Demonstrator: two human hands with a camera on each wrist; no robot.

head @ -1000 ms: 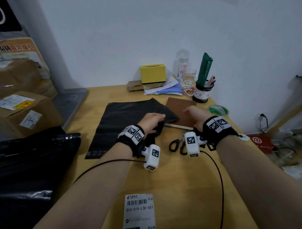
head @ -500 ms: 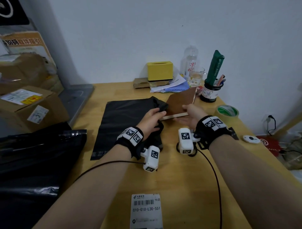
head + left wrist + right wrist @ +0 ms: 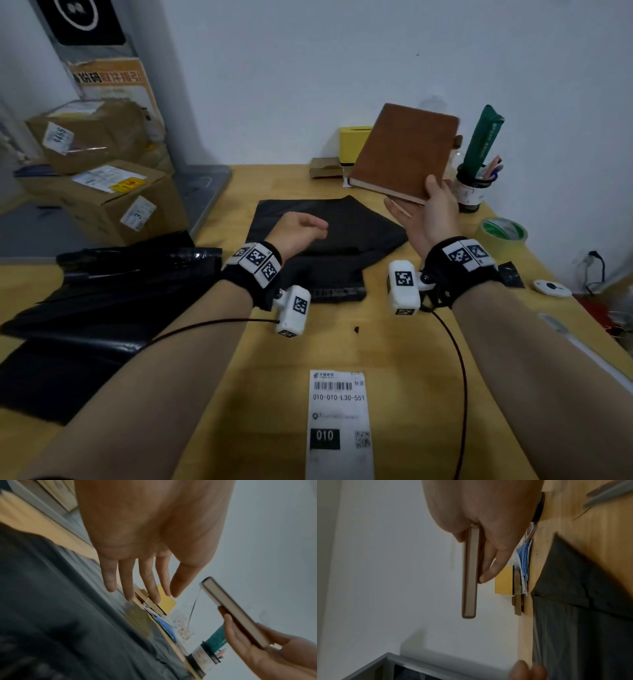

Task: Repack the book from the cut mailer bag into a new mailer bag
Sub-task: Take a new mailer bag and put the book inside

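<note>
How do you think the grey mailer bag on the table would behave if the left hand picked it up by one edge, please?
The bag would probably flop: it lies flat, thin and creased. It looks light, so one hand should do. Its smooth plastic may slip, so a pinching grip seems wiser.

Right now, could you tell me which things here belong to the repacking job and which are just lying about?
Part of the job:
- brown book, held up by the right hand
- dark mailer bag flat on the table, below the empty left hand
- black mailer bags at the left
- shipping label

Lying about:
- tape roll
- pen cup
- yellow box
- cardboard boxes
</note>
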